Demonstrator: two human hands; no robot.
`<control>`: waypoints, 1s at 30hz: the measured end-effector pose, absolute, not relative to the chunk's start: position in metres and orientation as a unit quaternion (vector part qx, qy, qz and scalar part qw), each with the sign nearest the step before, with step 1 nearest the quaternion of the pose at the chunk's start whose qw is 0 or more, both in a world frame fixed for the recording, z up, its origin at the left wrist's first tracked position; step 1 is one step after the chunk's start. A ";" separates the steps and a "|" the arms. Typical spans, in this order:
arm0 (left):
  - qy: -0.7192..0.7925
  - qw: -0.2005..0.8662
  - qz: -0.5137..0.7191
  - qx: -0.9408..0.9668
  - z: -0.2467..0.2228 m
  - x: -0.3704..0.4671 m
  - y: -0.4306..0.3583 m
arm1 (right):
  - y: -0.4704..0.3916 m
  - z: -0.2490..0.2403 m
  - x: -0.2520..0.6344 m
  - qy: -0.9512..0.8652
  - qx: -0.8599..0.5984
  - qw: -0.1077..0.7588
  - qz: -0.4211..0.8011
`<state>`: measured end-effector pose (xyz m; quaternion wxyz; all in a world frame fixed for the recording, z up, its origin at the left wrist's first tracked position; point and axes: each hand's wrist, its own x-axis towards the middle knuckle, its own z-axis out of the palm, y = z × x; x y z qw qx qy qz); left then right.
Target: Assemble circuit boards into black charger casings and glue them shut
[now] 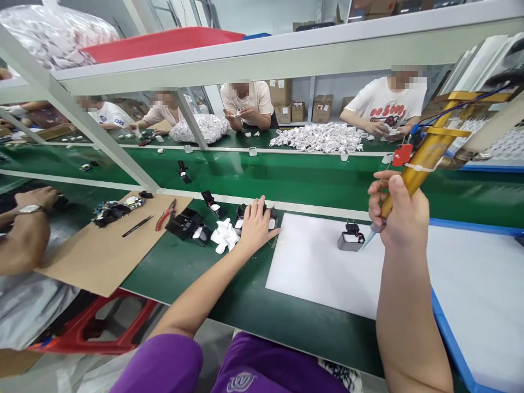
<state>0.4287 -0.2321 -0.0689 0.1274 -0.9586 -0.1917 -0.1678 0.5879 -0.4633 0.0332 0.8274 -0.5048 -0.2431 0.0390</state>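
My right hand [403, 210] is wrapped round a gold glue dispenser [423, 155] with a pale tapered nozzle. Its tip points down beside a small dark-grey box [351, 240], which stands with its top open and something white inside. The box rests on a white sheet [311, 262]. My left hand [257, 226] lies with fingers stretched over more black boxes [272, 221] at the sheet's left edge; they are partly hidden beneath it. Close by that hand are a heap of white pieces [225, 236] and further black boxes [186, 225].
A blue-rimmed tray [436, 295] lies at the right. Brown cardboard [98, 245] at the left holds red-handled pliers [165, 214] and tweezers [137, 226]. The green conveyor [286, 177] runs behind, carrying a black box [184, 173]. Co-workers sit beyond it and at my left.
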 end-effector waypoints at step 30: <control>0.026 -0.299 -0.163 -0.940 -0.105 0.400 -0.312 | -0.461 0.045 0.565 -0.296 -0.469 0.829 0.081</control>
